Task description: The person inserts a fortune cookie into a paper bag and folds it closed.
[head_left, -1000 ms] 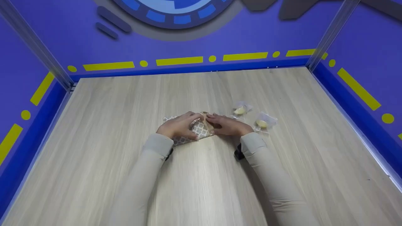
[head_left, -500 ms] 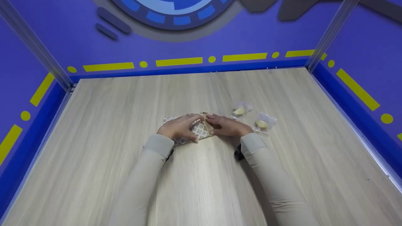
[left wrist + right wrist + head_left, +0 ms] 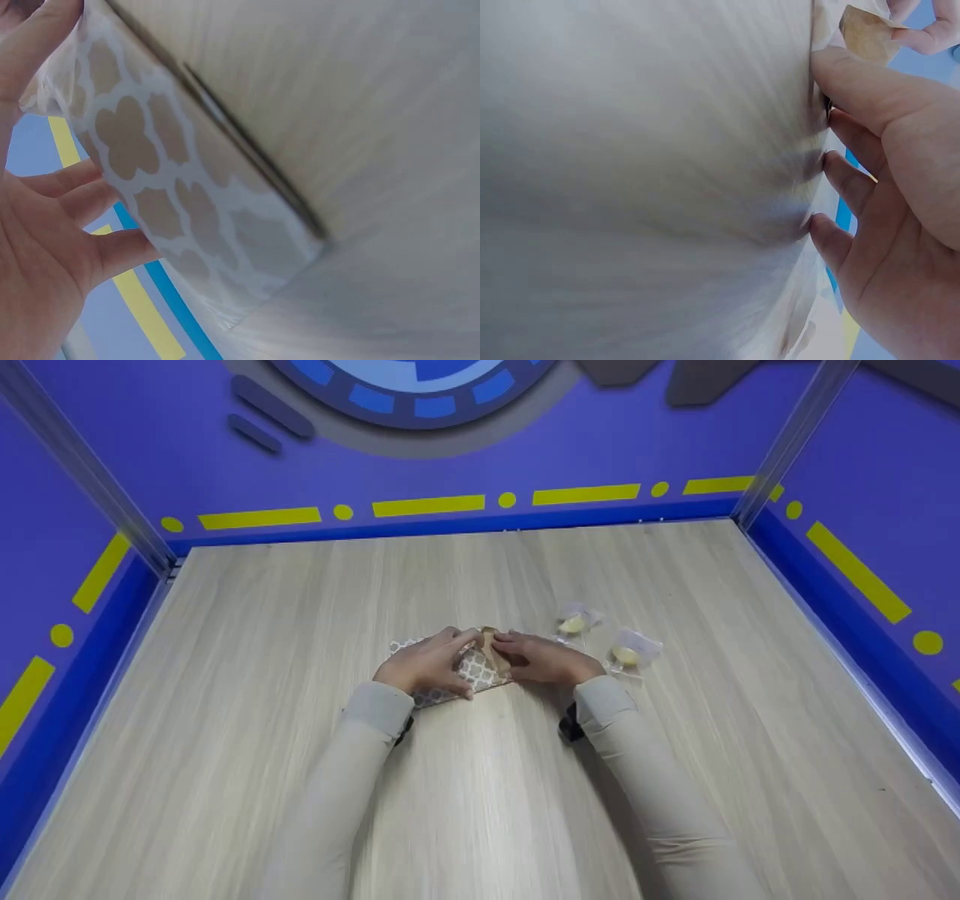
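A flat paper bag (image 3: 477, 669) with a white-and-beige lattice print lies slanted on the table, its plain brown mouth (image 3: 491, 651) facing right and slightly parted. My left hand (image 3: 429, 660) grips the bag from above, thumb by its near edge and fingers toward the far edge. In the left wrist view the bag's printed side (image 3: 157, 165) shows, with the fingers behind it. My right hand (image 3: 553, 660) holds the bag's mouth end with bent fingers and thumb. The right wrist view shows those fingertips (image 3: 821, 225) down at the table surface.
Two small clear plastic packets, one farther back (image 3: 576, 622) and one nearer (image 3: 628, 654), lie right of my right hand, each with a pale yellow piece inside. Blue-purple panels (image 3: 450, 472) wall in the wooden table (image 3: 262, 660) at the back and both sides.
Both hands stay at the bag with only tiny finger shifts. The brown mouth looks slightly more parted than half a second ago. The packets have not moved.
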The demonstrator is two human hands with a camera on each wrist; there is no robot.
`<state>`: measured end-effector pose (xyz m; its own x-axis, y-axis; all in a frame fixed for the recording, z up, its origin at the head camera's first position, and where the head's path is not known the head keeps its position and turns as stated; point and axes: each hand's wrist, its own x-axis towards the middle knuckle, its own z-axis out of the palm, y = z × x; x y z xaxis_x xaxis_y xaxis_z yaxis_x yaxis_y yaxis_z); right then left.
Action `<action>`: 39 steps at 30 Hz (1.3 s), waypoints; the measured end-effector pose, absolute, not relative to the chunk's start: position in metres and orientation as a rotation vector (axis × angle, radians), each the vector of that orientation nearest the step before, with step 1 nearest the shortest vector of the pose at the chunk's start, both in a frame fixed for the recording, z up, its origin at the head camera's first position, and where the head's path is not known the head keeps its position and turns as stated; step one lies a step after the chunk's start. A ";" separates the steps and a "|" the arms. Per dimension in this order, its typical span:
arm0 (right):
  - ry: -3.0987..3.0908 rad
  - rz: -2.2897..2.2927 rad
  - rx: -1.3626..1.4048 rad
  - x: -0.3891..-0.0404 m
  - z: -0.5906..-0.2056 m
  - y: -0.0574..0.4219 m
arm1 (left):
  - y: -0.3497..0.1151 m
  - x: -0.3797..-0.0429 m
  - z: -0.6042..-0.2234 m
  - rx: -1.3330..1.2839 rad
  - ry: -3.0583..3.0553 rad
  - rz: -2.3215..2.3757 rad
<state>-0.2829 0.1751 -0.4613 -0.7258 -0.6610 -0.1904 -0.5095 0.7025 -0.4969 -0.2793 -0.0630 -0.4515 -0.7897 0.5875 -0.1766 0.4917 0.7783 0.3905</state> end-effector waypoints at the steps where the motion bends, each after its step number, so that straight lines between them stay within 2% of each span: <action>1: 2.561 -0.589 -0.920 -0.283 -0.461 0.175 | -0.063 -0.279 -0.451 0.824 2.687 0.478; 17: 2.608 -0.584 -0.955 -0.284 -0.457 0.174 | -0.071 -0.279 -0.452 0.907 2.685 0.623; 39: 2.654 -0.624 -1.013 -0.281 -0.455 0.176 | -0.075 -0.278 -0.457 0.866 2.698 0.679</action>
<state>-0.2811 0.1756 -0.4554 -0.7335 -0.6767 -0.0636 -0.5775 0.6699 -0.4666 -0.2781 -0.0751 -0.4568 -0.7998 0.5959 -0.0725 0.4905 0.7184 0.4932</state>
